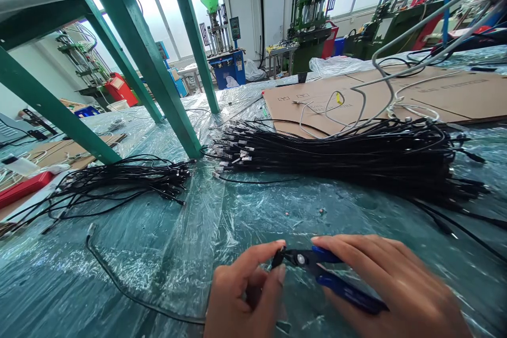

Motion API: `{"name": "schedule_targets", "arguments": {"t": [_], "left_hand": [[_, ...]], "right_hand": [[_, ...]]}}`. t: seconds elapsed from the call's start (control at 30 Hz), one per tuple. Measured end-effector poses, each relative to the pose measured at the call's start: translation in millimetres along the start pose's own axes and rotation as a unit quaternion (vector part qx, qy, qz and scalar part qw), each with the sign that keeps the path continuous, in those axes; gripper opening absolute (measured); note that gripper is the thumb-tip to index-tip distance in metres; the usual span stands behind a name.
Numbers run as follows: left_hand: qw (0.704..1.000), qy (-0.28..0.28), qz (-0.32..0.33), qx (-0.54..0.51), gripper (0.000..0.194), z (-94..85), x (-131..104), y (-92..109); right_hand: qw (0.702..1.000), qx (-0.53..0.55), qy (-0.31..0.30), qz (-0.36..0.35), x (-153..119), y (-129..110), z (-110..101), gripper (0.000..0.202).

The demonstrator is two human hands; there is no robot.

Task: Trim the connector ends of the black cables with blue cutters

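Note:
Between its thumb and forefinger, my left hand (247,288) pinches the black end of a cable (130,293). That cable runs out from under the hand to the left and finishes in a light-coloured plug on the plastic-covered table. My right hand (390,280) grips blue-handled flush cutters (343,288), fingers on the upper handle and the lower handle against the palm. The cutter jaws meet the black cable end at the left fingertips. Whether the jaws are fully closed is too small to tell.
A large bundle of black cables (348,158) lies behind my hands, and a smaller pile (130,182) sits at left. Green metal posts (158,68) stand on the table. Flat cardboard (380,95) with loose grey cable is at the back right. Machines (225,66) stand beyond.

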State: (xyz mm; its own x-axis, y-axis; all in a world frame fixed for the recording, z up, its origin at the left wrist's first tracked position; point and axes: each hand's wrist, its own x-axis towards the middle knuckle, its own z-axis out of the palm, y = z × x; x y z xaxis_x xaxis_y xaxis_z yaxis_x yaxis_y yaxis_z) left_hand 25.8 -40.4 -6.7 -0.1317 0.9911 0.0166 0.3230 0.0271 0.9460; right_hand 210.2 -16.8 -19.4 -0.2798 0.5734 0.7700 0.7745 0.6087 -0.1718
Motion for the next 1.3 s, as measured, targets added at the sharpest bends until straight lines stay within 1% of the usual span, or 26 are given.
{"name": "schedule_targets", "arguments": {"t": [0.43,0.53,0.63,0.7,0.83,0.97,1.03,1.17,1.3], "left_hand": [[0.998,0.01,0.048,0.043,0.027,1.4,-1.3,-13.6],[0.998,0.018,0.041,0.047,0.026,1.9,-1.7,-13.0],[0.998,0.011,0.031,0.045,0.026,1.5,-1.5,-10.2],[0.999,0.003,0.019,0.037,0.026,0.9,-0.8,-7.2],[0.999,-0.011,-0.029,-0.012,0.026,-0.6,1.2,0.4],[0.991,-0.054,-0.089,-0.089,0.032,-2.6,3.4,6.8],[0.984,-0.065,-0.114,-0.117,0.035,-3.5,4.2,8.7],[0.979,-0.064,-0.131,-0.141,0.038,-4.3,4.4,10.0],[0.978,-0.071,-0.131,-0.144,0.037,-4.3,3.6,10.9]], "right_hand": [[1.0,0.014,0.007,-0.003,5.4,0.3,0.7,0.014],[1.0,0.008,0.006,-0.011,6.7,-0.1,-1.0,0.014],[1.0,0.007,0.016,-0.009,6.4,-0.9,-2.2,0.013],[1.0,0.013,0.023,0.003,5.1,-1.3,-2.4,0.013],[1.0,0.009,0.017,0.009,2.5,-0.4,-1.7,0.012],[1.0,-0.007,0.003,0.002,2.8,0.7,-0.8,0.014],[1.0,-0.008,0.002,0.003,3.1,0.2,-0.6,0.014],[1.0,-0.009,0.005,0.015,2.2,-1.7,-0.8,0.015],[1.0,-0.013,0.001,-0.002,2.2,-1.1,-2.3,0.014]]}}
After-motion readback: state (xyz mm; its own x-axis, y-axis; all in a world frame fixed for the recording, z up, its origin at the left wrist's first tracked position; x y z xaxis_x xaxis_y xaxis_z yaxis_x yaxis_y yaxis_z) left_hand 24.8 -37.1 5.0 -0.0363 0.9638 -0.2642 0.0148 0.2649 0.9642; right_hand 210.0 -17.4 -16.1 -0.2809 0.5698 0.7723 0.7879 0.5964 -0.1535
